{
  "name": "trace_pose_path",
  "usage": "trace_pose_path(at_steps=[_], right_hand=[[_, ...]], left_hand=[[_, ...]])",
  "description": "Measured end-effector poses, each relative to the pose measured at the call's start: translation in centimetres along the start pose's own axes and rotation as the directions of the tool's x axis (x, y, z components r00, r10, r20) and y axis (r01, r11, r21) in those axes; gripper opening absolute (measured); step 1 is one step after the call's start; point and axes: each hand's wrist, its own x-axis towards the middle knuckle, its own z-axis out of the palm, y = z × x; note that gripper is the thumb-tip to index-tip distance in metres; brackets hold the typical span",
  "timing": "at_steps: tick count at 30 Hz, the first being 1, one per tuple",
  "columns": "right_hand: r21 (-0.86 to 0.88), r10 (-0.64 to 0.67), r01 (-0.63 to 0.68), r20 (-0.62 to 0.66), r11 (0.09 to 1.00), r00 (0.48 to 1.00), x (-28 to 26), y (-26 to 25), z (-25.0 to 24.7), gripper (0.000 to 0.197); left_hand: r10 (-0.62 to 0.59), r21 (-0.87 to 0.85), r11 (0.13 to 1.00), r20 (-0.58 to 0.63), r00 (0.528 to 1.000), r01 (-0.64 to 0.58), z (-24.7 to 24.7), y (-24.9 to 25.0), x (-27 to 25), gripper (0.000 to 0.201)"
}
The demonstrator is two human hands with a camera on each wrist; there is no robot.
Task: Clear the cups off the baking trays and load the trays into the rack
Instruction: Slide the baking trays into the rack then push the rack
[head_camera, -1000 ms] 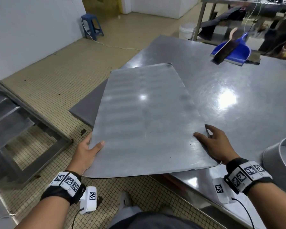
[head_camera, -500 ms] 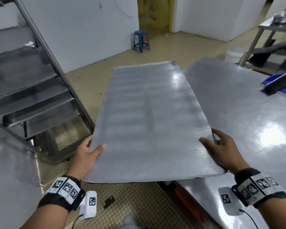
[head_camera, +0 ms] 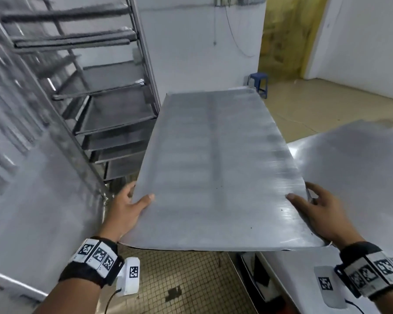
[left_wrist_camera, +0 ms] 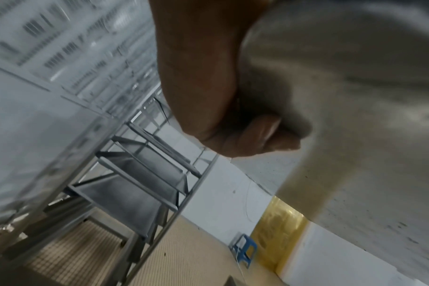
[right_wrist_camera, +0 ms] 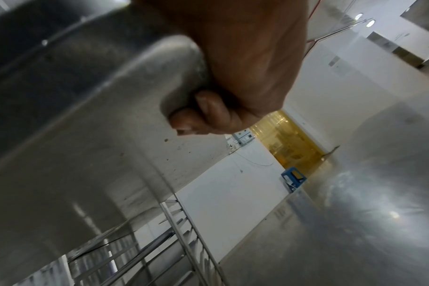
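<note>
I hold a bare metal baking tray (head_camera: 216,168) level in the air in front of me, long side pointing away. My left hand (head_camera: 128,205) grips its near left corner, thumb on top and fingers curled under (left_wrist_camera: 252,135). My right hand (head_camera: 313,209) grips the near right corner the same way, fingers curled beneath the rim (right_wrist_camera: 203,114). The tray's underside (left_wrist_camera: 355,96) fills the wrist views. The steel rack (head_camera: 104,105) stands to the left, with several trays on its lower rails. No cups are in view.
The steel table (head_camera: 354,177) lies at my right, its edge just below the tray's near right corner. A steel cabinet side (head_camera: 32,189) is close on my left. A blue stool (head_camera: 259,83) stands by the far wall, near a yellow strip curtain (head_camera: 288,41). Tiled floor lies below.
I have turned left with the tray, lifting it off the table. The rack has come into view at the left, and the blue dustpan has dropped out of sight.
</note>
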Motion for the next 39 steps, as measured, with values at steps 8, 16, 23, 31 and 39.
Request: trace_pose_path(at_steps=[8, 16, 23, 31, 39], right_hand=[[0.08, -0.081, 0.07, 0.14, 0.994, 0.987, 1.0, -1.9, 1.6, 0.03], [0.147, -0.091, 0.052, 0.275, 0.988, 0.957, 0.9, -1.8, 4.4, 0.038], [0.087, -0.102, 0.075, 0.366, 0.993, 0.925, 0.7, -2.6, 7.0, 0.04], [-0.058, -0.064, 0.096, 0.412, 0.994, 0.909, 1.4, -3.1, 11.9, 0.077], [-0.152, -0.093, 0.164, 0.39, 0.975, 0.916, 1.6, -7.1, 18.3, 0.058]], left_hand=[[0.004, -0.013, 1.0, -0.166, 0.986, -0.006, -2.7, 0.6, -5.3, 0.056], [-0.038, -0.008, 0.999, -0.331, 0.943, 0.037, -5.8, -0.4, -11.9, 0.041], [-0.053, 0.042, 0.996, -0.457, 0.888, 0.082, -8.0, -3.2, -16.0, 0.038], [-0.082, 0.077, 0.987, -0.529, 0.845, 0.143, -11.6, -5.1, -16.8, 0.034], [-0.082, 0.071, 0.988, -0.527, 0.846, 0.14, -17.5, -6.4, -13.4, 0.03]])
